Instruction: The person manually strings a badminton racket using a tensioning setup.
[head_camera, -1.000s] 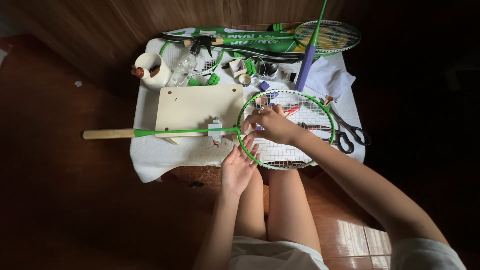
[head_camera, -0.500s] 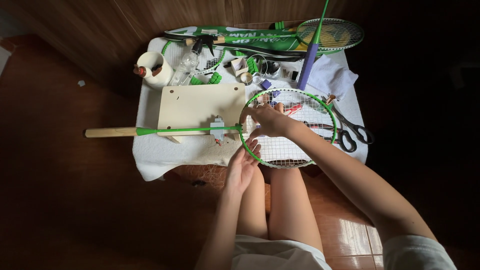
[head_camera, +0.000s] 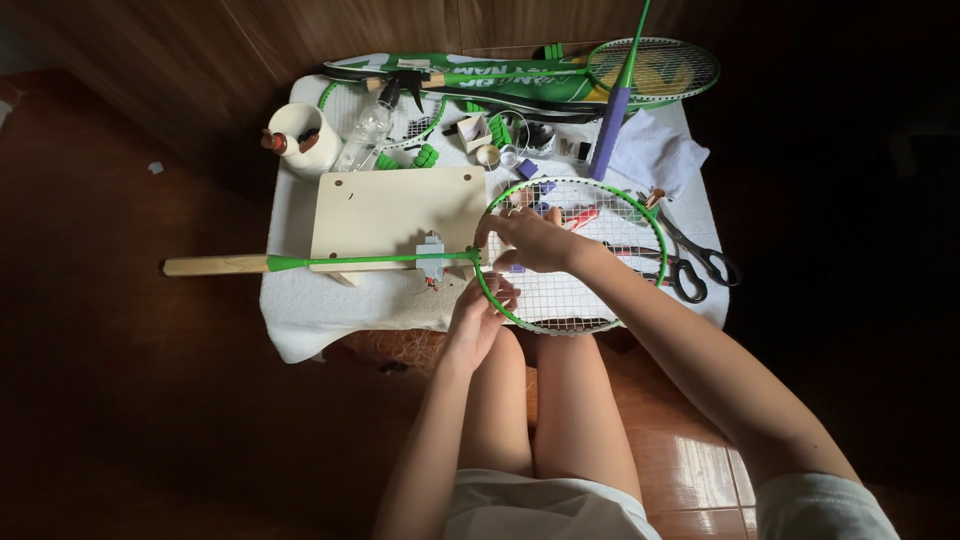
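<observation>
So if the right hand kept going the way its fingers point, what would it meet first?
The right hand lies on the strings of the green-framed badminton racket, fingers pointing left. First would likely be the rim by the shaft, then the pale wooden board; depth is unclear.

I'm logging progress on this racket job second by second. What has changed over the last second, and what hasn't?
Very little. The right hand rests on the strings of the green racket near the throat, as before; its fingers look shifted slightly. The left hand keeps steadying the frame's lower edge. Nothing was picked up or let go. The racket, wooden board, scissors and white cloth lie unmoved.
</observation>
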